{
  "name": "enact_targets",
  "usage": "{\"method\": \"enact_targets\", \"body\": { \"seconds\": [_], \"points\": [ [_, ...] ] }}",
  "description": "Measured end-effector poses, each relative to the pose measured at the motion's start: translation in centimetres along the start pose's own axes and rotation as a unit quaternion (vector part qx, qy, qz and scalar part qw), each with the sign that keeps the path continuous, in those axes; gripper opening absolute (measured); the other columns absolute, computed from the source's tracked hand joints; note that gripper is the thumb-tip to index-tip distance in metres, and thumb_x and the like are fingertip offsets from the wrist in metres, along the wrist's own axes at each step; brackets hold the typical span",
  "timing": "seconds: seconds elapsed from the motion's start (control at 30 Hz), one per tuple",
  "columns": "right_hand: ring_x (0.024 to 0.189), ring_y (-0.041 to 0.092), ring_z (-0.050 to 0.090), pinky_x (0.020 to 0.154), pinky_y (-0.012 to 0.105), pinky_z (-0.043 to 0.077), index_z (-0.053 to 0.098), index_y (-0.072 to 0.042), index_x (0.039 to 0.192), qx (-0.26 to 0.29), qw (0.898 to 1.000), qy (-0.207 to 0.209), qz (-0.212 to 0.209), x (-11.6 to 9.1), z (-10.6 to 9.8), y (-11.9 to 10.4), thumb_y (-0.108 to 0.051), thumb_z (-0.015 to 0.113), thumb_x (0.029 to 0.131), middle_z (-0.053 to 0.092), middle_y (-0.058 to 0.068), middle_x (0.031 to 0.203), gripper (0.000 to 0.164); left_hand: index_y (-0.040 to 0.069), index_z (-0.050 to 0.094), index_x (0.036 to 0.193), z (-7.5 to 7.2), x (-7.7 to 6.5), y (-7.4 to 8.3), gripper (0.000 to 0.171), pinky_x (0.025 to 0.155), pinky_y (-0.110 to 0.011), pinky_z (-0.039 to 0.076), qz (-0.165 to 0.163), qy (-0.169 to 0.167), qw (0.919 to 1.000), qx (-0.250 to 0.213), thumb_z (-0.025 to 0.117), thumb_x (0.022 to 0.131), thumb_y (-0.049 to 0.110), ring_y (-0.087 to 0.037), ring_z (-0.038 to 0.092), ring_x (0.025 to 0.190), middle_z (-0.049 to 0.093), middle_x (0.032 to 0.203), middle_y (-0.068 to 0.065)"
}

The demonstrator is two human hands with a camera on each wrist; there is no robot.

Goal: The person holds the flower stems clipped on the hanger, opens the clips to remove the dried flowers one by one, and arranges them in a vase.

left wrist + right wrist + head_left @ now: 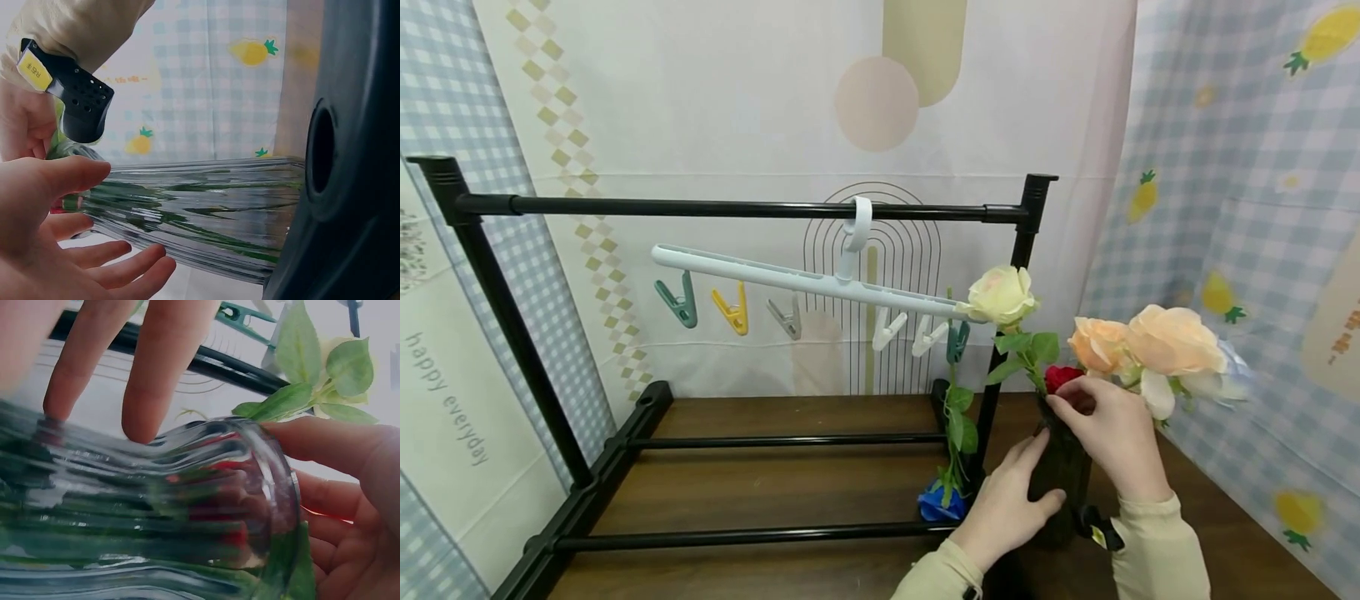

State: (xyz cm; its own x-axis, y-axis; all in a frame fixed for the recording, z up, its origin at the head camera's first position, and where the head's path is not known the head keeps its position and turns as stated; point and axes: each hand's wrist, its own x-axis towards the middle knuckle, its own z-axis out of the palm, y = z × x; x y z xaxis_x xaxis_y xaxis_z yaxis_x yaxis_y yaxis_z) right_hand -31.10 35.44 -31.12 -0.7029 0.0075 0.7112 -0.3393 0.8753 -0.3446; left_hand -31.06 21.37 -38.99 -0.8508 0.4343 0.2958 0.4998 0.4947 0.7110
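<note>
A clear ribbed glass vase (206, 206), looking dark in the head view, holds green stems. My left hand (1011, 500) lies against its left side, fingers fairly straight and spread, fingertips touching the glass. At the mouth, my right hand (1112, 429) has thumb and forefinger curled together by a red rose (1062, 377), pinching it; the contact is partly hidden. Red petals show through the glass in the right wrist view. A pale yellow rose (1000, 294) leans left from the vase, and peach roses (1176, 342) stand out to the right behind my right hand.
A black rack (760, 208) stands left of the vase. From its bar hangs a tilted pale blue hanger (760, 271) with several clips. A dark green clip (957, 342) holds a blue rose (942, 502) upside down. Patterned cloth (1247, 225) borders the wooden table (760, 483).
</note>
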Motion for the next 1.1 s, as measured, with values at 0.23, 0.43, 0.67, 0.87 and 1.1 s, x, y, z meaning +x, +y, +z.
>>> {"method": "enact_targets", "body": {
  "seconds": [0.23,0.43,0.67,0.87,1.1],
  "points": [
    [0.066,0.013,0.066,0.059,0.012,0.045,0.074,-0.006,0.087,0.022,0.998,0.053,-0.010,-0.5,-0.4,-1.2,-0.012,0.075,0.082,0.073,0.011,0.081,0.008,0.031,0.037,0.149,-0.9,-0.1,0.2,0.061,0.097,-0.036,0.051,0.006,0.003,0.9999,0.010,0.062,0.093,0.033,-0.015,0.053,0.129,0.047,0.147,0.005],
    [0.069,-0.018,0.051,0.064,0.001,0.041,0.074,-0.006,0.087,0.080,0.992,0.074,-0.057,-0.6,-0.6,-3.0,-0.006,0.075,0.081,0.072,0.007,0.080,0.006,0.025,0.054,0.136,-1.8,-0.4,0.7,0.045,0.084,-0.024,0.052,0.018,0.008,0.9996,-0.019,0.064,0.092,0.030,-0.005,0.062,0.109,0.060,0.132,0.007],
    [0.066,-0.005,0.058,0.062,0.012,0.048,0.073,-0.011,0.087,0.106,0.989,0.023,-0.097,-0.3,0.5,-4.5,-0.008,0.074,0.084,0.071,-0.002,0.079,0.004,0.020,0.071,0.108,-3.8,-0.8,1.3,0.018,0.071,-0.015,0.049,0.022,0.040,0.9984,-0.033,0.066,0.091,0.024,0.004,0.065,0.084,0.074,0.096,0.010],
    [0.068,0.003,0.063,0.061,0.022,0.051,0.073,-0.014,0.088,0.120,0.988,-0.023,-0.095,-0.3,1.6,-5.4,-0.013,0.073,0.085,0.071,-0.003,0.084,0.003,0.016,0.075,0.090,-5.8,-0.9,0.8,0.009,0.062,-0.010,0.044,0.043,0.109,0.9930,-0.016,0.068,0.087,0.022,0.006,0.059,0.069,0.074,0.083,0.006],
    [0.086,0.023,0.069,0.074,0.040,0.056,0.072,-0.009,0.105,0.099,0.984,-0.114,-0.090,1.7,3.9,-6.7,-0.016,0.065,0.091,0.071,0.009,0.101,0.016,0.014,0.075,0.087,-7.6,-0.6,-0.5,0.007,0.058,-0.015,0.045,0.025,0.186,0.9822,-0.002,0.070,0.084,0.019,-0.004,0.065,0.066,0.075,0.079,0.000]
  ]
}}
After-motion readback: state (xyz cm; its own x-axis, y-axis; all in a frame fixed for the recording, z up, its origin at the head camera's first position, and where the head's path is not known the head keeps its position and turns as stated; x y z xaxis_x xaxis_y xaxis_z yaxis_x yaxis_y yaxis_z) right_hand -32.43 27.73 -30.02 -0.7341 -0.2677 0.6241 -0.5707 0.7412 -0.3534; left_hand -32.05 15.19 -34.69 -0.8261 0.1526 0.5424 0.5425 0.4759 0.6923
